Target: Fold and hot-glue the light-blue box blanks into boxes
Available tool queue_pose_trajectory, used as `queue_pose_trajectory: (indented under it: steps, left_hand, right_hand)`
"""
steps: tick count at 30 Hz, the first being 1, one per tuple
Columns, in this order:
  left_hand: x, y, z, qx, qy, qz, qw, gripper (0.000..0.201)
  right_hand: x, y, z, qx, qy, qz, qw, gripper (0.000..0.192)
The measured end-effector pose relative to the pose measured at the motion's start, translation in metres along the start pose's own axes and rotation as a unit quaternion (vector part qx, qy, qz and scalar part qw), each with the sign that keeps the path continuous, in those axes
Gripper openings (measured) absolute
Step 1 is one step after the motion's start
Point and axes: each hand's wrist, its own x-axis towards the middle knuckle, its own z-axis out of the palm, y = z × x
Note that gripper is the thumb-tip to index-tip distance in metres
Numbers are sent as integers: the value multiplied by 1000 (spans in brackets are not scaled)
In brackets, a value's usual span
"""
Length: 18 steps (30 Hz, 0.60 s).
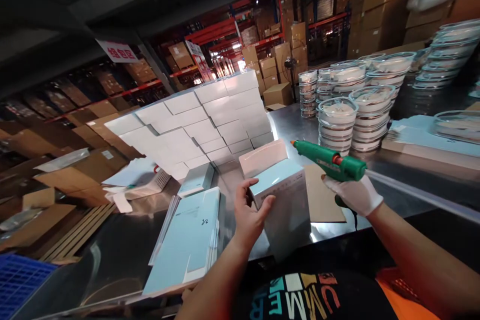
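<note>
A steel worktop (393, 170) runs across the view, its far right end blurred and cut off by the frame. At its back stands a big stepped stack of pale boxes (202, 120), and to the right, columns of clear lidded dishes (337, 120) (their contents too blurred to tell). Flat unfolded cartons (187, 240) lie at the near left edge. The left hand (249, 215) grips an open box (279, 195) at the near middle of the worktop, fingers curled over its left edge, flap raised. The gloved right hand (354, 192) is closed around a green glue gun (330, 162), nozzle just right of the box; its lower handle is hidden.
</note>
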Motion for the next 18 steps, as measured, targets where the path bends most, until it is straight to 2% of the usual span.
queue_pose_trajectory:
  steps: [2,4,5,6,7,10,12,14,15,17,18]
  left_hand:
    - [2,2,-1,-38,0,-15,999,60]
    - [5,3,-2,-71,1,-28,997,63]
    - [7,2,-2,-82,2,-36,996,64]
    - [8,1,-3,-89,5,-43,995,65]
    - [9,-1,-5,-92,10,-48,995,66]
    - [11,-6,-7,-71,32,-44,996,67]
    - [11,-8,-5,-50,39,-38,997,67]
    - [7,-8,1,-35,35,-40,998,67]
    - [4,-8,6,-29,32,-41,998,67]
    - [-3,-8,13,-20,28,-41,999,68]
    - [-7,-10,15,-14,27,-39,999,68]
  right_hand:
    - [4,18,-1,110,-53,100,987,33]
    - [7,36,3,232,-113,225,939,43]
    - [9,46,5,261,-133,275,916,47]
    - [11,56,7,251,-139,300,910,50]
    - [14,66,9,217,-134,304,918,50]
    - [25,86,9,90,-72,248,962,43]
    - [29,83,6,57,-30,207,976,37]
    - [26,64,6,79,-17,170,982,24]
    - [23,50,9,98,-19,148,984,24]
    - [16,19,19,203,-97,83,971,46]
    - [14,5,25,220,-121,70,965,48]
